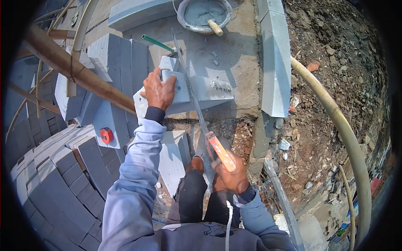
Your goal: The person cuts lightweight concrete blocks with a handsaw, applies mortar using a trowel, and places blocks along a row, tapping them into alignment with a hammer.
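Observation:
My right hand (233, 173) is closed around the orange handle of a handsaw (221, 151). Its long grey blade runs away from me and lies across a pale lightweight concrete block (209, 89). On the left part of that block, my left hand (159, 91) presses down with its fingers curled over the edge, close to the blade. A smaller block piece (169, 63) sits just beyond those fingers. How deep the blade is in the block I cannot tell.
A bucket of grey mortar (180, 16) holds a wooden-handled tool (215, 28). A green tube (155, 43) lies nearby. A red tape measure (106, 135) rests on blocks at left. Bamboo poles (88, 81) cross the left; another pole (339, 117) curves over rubble at right.

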### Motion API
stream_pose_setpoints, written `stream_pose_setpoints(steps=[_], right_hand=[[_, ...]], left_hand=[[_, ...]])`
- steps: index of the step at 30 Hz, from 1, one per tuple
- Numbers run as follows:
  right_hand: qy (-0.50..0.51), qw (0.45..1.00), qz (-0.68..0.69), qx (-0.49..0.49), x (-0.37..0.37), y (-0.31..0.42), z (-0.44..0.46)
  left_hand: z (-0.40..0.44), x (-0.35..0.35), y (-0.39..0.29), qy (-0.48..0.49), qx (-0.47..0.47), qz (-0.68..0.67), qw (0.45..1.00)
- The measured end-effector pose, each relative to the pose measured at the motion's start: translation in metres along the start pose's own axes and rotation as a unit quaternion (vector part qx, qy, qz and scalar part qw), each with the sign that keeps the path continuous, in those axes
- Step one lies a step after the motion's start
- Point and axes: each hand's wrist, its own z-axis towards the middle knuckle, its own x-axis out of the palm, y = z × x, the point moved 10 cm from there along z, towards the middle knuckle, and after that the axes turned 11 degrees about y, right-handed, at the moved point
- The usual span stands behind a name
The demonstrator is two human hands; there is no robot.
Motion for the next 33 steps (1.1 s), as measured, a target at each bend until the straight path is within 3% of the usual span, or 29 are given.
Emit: stream_pose_setpoints(steps=[1,3,7,13,16,19,22,26,30,33], right_hand=[[0.002,0.999,0.008,0.047,-0.003,-0.009,0.005],[-0.021,1.0,0.002,-0.017,0.004,0.018,-0.002],[-0.029,0.984,-0.174,-0.015,0.015,0.018,-0.031],[-0.047,0.988,-0.144,0.02,0.012,0.015,0.005],[-0.039,0.996,-0.078,-0.032,0.021,0.027,0.038],[-0.022,0.996,-0.071,-0.043,0.024,0.019,0.055],[-0.023,0.996,-0.04,-0.081,0.03,0.025,0.033],[-0.04,0.996,-0.033,-0.067,0.034,0.01,0.003],[0.036,0.998,-0.025,0.046,0.022,-0.007,0.036],[-0.004,0.995,-0.078,-0.069,0.037,0.022,0.003]], left_hand=[[-0.001,-0.002,0.005,-0.005,0.012,-0.009,1.0],[0.0,-0.002,0.007,-0.02,0.038,-0.016,0.999],[-0.009,-0.007,0.01,-0.037,0.04,-0.019,0.998],[-0.005,-0.007,0.025,-0.029,0.031,-0.025,0.999],[-0.03,-0.006,0.013,-0.042,0.041,0.009,0.998],[-0.017,-0.008,0.03,-0.057,-0.007,-0.043,0.997],[-0.016,-0.008,0.022,-0.032,0.041,-0.046,0.998],[-0.027,-0.008,0.038,-0.038,0.03,-0.064,0.997],[-0.026,-0.013,0.048,-0.045,0.04,-0.097,0.993],[-0.023,-0.014,0.042,-0.05,0.062,-0.09,0.993]])
